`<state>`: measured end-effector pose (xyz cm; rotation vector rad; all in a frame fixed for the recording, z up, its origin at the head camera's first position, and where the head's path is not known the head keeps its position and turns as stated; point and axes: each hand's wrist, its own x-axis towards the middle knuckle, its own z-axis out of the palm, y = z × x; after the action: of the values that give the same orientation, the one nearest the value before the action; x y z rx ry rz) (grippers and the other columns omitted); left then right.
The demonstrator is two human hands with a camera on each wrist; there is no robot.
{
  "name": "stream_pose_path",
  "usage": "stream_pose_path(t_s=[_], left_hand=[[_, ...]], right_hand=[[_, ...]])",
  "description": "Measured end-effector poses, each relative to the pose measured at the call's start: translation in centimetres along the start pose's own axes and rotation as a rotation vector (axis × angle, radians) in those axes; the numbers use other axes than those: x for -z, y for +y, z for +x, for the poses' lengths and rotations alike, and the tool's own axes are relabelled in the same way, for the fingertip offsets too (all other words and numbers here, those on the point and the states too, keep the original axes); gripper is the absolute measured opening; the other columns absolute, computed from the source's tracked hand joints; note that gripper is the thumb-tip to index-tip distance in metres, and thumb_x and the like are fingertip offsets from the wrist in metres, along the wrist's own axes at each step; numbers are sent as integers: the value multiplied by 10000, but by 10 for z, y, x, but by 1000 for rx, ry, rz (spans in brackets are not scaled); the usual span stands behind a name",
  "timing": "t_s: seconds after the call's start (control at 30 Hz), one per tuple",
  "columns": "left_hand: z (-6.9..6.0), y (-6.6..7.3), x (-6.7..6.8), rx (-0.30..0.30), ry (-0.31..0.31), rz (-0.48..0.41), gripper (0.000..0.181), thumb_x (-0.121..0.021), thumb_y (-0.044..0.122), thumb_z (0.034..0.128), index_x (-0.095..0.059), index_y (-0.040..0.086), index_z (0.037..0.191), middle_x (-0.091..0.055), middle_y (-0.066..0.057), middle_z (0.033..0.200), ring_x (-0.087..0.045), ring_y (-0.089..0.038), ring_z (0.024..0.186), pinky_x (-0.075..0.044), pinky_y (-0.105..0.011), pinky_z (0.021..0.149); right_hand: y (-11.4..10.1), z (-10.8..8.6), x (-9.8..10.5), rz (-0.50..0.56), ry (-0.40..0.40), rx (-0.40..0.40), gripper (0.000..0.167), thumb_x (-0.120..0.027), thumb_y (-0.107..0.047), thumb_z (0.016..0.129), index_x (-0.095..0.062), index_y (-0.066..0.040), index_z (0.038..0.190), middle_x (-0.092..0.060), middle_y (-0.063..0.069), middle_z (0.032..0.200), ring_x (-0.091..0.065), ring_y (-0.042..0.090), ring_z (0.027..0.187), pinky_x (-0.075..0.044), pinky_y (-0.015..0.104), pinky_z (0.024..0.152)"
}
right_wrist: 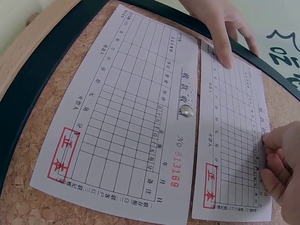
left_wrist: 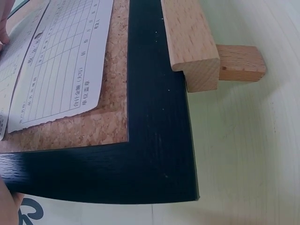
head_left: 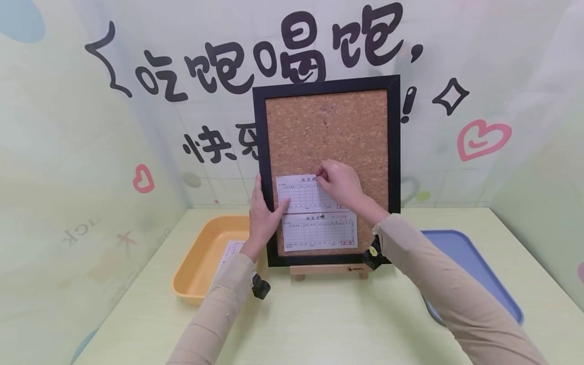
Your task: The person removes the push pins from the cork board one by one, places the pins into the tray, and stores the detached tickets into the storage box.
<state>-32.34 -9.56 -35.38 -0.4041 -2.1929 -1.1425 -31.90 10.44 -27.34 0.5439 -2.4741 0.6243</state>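
Two printed slips lie flat on a black-framed corkboard (head_left: 326, 132), one above the other. The lower slip (head_left: 319, 235) has a shiny pin (right_wrist: 186, 111) at its top edge. My left hand (head_left: 264, 215) holds the frame's left edge, its thumb resting on the upper slip (head_left: 296, 195). At the top edge of that slip, my right hand (head_left: 342, 185) has thumb and index finger pinched together against the board; whatever is between the fingertips is too hidden to tell. The left wrist view shows the lower slip (left_wrist: 65, 70) near the frame's corner (left_wrist: 159, 164).
A wooden stand (head_left: 328, 270) supports the board on the pale table (head_left: 319, 324). An orange tray (head_left: 196, 268) with paper (head_left: 231, 248) in it is at the left, partly behind my left arm. A blue tray (head_left: 474, 263) lies at the right, partly behind my right sleeve.
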Motion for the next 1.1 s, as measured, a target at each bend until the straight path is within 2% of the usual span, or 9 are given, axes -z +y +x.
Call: stream_pose_path(t_s=[0.3, 0.57, 0.87, 1.1], left_hand=[[0, 0, 1, 2, -5, 5, 858, -652, 303, 828, -112, 72, 1454, -201, -127, 1486, -227, -238, 1345, -225, -395, 1083], [0, -1, 0, -7, -2, 8, 855, -648, 309, 831, -111, 77, 1455, -206, -126, 1484, -234, -237, 1343, -230, -396, 1080], [-1, 0, -1, 19, -12, -9, 867, -642, 345, 830, -95, 113, 1461, -200, -102, 1490, -235, -221, 1343, -229, -401, 1081], [-1, -1, 0, 6, -5, -6, 863, -649, 317, 829, -103, 94, 1458, -195, -99, 1492, -219, -213, 1350, -223, -387, 1085]], right_hand=[[2, 0, -1, 3, 14, 41, 44, -616, -97, 845, -637, -58, 844, -602, 41, 768, -560, 152, 644, -453, 278, 561], [2, -1, 0, -1, 9, 45, 36, -618, -93, 844, -631, -59, 843, -603, 45, 775, -562, 154, 658, -459, 280, 572], [-1, 0, 3, -8, -20, -9, 37, -616, -93, 846, -636, -62, 849, -622, 52, 804, -576, 159, 676, -467, 289, 591], [-2, -2, 2, -21, -11, -30, 54, -622, -110, 846, -637, -58, 848, -624, 57, 809, -585, 162, 679, -481, 291, 599]])
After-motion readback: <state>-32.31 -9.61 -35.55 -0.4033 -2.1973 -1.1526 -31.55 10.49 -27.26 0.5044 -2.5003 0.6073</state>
